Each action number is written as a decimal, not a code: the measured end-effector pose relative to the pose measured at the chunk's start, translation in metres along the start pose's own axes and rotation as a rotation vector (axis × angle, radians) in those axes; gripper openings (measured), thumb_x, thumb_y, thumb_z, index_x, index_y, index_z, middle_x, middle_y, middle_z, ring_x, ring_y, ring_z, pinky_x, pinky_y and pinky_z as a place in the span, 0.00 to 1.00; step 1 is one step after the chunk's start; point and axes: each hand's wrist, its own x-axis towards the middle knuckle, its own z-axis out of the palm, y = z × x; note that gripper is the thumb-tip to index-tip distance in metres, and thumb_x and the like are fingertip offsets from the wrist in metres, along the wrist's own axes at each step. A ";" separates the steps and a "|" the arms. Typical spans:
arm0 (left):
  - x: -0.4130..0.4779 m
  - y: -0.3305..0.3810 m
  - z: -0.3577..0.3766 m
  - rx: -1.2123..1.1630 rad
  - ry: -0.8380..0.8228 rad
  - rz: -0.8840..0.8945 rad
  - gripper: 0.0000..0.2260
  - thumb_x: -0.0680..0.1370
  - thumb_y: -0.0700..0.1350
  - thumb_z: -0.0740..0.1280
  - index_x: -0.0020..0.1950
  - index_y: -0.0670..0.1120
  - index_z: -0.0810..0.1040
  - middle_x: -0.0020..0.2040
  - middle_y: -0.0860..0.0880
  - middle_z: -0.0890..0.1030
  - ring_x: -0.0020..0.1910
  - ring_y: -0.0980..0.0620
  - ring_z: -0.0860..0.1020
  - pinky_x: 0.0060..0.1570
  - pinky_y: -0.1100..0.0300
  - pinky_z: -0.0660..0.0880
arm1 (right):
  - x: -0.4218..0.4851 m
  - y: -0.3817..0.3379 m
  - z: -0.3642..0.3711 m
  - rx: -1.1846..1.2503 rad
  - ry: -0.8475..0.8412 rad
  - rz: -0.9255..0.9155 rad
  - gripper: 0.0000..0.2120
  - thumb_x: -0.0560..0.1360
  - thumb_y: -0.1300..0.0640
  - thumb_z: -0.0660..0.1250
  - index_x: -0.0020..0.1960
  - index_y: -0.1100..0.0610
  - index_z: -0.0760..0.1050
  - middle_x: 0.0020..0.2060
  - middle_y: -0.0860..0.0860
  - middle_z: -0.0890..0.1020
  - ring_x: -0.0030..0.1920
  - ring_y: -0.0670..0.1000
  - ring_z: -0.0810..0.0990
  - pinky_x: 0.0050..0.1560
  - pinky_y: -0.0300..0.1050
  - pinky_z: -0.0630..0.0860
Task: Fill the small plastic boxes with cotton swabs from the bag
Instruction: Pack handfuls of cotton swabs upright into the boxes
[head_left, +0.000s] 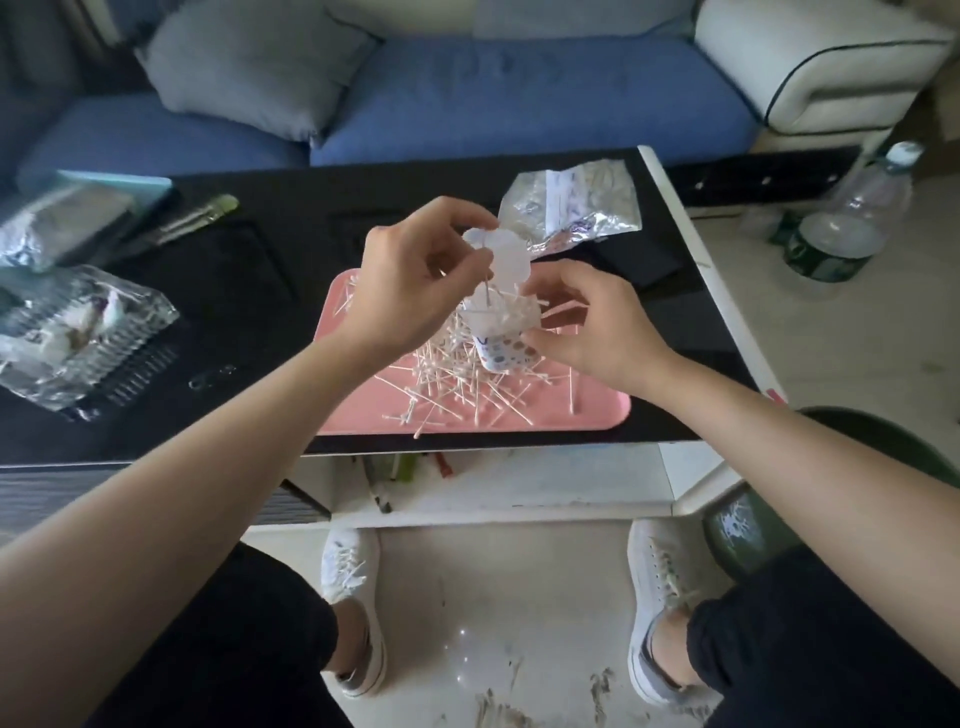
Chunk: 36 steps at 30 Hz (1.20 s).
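Note:
A small clear plastic box (501, 340) with a dotted label is held above a pink tray (582, 415), its hinged lid (506, 254) flipped up. My right hand (592, 327) grips the box from the right side. My left hand (415, 280) pinches a cotton swab over the box's open top, with the swab pointing down into it. Many loose cotton swabs (457, 389) lie piled on the tray under the box. The swab bag (571, 202), clear and crinkled, lies open on the black table behind the tray.
The black table (260, 291) carries a clear ridged plastic package (78, 338) at the left, a foil packet (47, 228) and a brush (192, 218). A water bottle (852, 218) stands on the floor at the right. A blue sofa (519, 93) lies beyond.

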 end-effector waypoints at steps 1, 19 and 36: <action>-0.002 -0.009 0.002 0.025 0.011 -0.002 0.08 0.78 0.42 0.70 0.57 0.42 0.81 0.38 0.51 0.85 0.35 0.54 0.83 0.40 0.49 0.81 | 0.005 0.004 0.004 0.007 0.009 0.000 0.20 0.67 0.66 0.79 0.57 0.61 0.80 0.50 0.52 0.83 0.49 0.44 0.83 0.52 0.35 0.79; 0.000 -0.050 -0.025 0.034 0.054 -0.369 0.09 0.72 0.44 0.70 0.52 0.46 0.79 0.46 0.51 0.81 0.42 0.55 0.79 0.43 0.60 0.77 | 0.023 0.011 0.037 0.239 0.043 0.118 0.21 0.67 0.70 0.78 0.56 0.57 0.79 0.47 0.30 0.81 0.53 0.44 0.83 0.55 0.39 0.81; -0.004 -0.058 0.000 -0.111 -0.082 -0.599 0.06 0.75 0.48 0.74 0.49 0.47 0.81 0.46 0.51 0.83 0.44 0.52 0.82 0.45 0.55 0.80 | 0.039 0.007 0.052 0.057 0.026 0.047 0.20 0.67 0.67 0.79 0.55 0.52 0.83 0.49 0.42 0.84 0.51 0.42 0.83 0.54 0.42 0.81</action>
